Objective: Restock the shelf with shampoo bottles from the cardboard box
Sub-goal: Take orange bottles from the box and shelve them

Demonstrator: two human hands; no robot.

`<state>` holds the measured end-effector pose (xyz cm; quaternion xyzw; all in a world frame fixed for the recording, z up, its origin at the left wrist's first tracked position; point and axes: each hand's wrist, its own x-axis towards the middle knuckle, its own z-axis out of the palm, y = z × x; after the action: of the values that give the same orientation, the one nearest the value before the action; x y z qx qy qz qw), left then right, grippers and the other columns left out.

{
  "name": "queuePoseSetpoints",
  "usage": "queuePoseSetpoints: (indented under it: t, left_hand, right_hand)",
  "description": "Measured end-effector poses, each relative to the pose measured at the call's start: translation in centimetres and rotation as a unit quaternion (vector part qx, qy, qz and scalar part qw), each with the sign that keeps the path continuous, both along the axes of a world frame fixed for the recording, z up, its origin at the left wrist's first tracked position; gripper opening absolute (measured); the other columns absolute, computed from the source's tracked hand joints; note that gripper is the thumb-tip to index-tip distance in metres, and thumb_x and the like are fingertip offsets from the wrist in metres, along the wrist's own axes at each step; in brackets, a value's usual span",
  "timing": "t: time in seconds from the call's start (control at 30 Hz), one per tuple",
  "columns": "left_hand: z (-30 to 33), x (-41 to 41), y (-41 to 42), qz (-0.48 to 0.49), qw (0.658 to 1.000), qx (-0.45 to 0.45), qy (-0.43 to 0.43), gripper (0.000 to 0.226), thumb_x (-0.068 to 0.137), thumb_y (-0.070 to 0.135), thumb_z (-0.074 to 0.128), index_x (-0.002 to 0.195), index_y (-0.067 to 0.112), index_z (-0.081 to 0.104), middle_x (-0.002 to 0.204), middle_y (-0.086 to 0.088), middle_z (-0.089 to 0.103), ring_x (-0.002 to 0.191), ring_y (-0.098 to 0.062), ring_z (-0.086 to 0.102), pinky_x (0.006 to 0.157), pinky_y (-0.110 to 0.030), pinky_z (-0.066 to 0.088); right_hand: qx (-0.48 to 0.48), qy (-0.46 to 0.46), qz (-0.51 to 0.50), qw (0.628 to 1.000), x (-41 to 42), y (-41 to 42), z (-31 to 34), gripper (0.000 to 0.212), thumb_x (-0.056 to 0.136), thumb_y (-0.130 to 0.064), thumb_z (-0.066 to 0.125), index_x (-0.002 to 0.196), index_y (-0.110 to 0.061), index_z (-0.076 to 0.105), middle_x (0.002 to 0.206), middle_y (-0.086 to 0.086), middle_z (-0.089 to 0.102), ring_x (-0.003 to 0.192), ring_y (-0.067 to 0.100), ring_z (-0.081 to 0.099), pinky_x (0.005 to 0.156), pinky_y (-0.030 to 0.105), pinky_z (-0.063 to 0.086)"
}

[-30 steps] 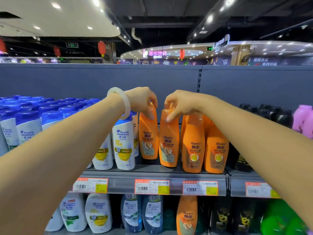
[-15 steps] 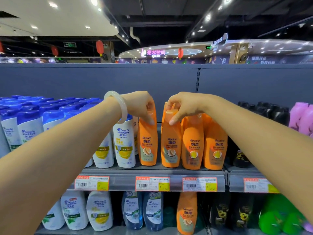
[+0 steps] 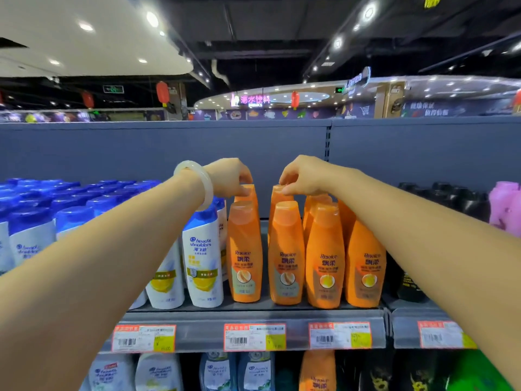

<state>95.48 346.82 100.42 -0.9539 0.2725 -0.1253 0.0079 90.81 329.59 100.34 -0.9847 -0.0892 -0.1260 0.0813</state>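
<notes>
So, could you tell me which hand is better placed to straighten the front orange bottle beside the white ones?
Left. The left hand is above that front orange bottle; the right hand grips another cap.

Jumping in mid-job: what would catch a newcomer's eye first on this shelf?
The cluster of orange Rejoice bottles at mid-shelf, with the left hand and the right hand each pinching the cap of a rear bottle. A pale bangle circles the left wrist. To the left stand rows of blue-capped Head & Shoulders bottles; black bottles and a pink one sit far right.
</notes>
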Motion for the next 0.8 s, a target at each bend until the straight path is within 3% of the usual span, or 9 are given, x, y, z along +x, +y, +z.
queuePoseSetpoints:
  t: [0.17,0.4,0.6,0.8]
  left_hand:
    - [-0.2,1.9,-1.0,0.023,0.999,0.042,0.018,0.038,0.091,0.029,0.054,0.125,0.013,0.054,0.116,-0.006,0.062,0.094,-0.019,0.056,0.083,-0.029,0.046]
    - [-0.5,2.8,-1.7,0.058,0.997,0.044,0.029,0.035,0.090,0.026,0.056,0.121,0.009,0.058,0.116,-0.011,0.063,0.089,-0.021,0.054,0.088,-0.031,0.048]
    - [-0.7,2.5,-0.9,0.014,0.999,-0.003,0.033,0.035,0.088,0.026,0.059,0.120,0.011,0.060,0.112,-0.008,0.064,0.092,-0.021,0.058,0.083,-0.029,0.047]
    - [-0.7,2.1,0.0,-0.012,0.998,-0.043,0.050,0.036,0.087,0.027,0.062,0.120,0.013,0.061,0.117,-0.005,0.064,0.103,-0.022,0.060,0.092,-0.032,0.049]
  right_hand:
    - [-0.019,0.020,-0.016,0.999,1.6,0.8,-0.1,0.041,0.087,-0.030,0.061,0.124,-0.012,0.058,0.122,0.006,0.060,0.109,0.023,0.057,0.093,0.034,0.050]
    - [-0.019,0.013,-0.038,0.999,2.7,1.1,-0.7,0.038,0.083,-0.026,0.067,0.117,-0.009,0.060,0.115,0.010,0.063,0.103,0.024,0.059,0.081,0.030,0.048]
    - [0.006,0.005,-0.031,0.999,2.7,0.8,-0.9,0.039,0.083,-0.026,0.068,0.118,-0.010,0.059,0.119,0.009,0.060,0.107,0.024,0.057,0.082,0.029,0.046]
    - [0.044,0.004,-0.013,0.999,2.8,-0.1,-0.9,0.042,0.080,-0.026,0.071,0.117,-0.012,0.060,0.119,0.007,0.060,0.107,0.023,0.057,0.083,0.029,0.047]
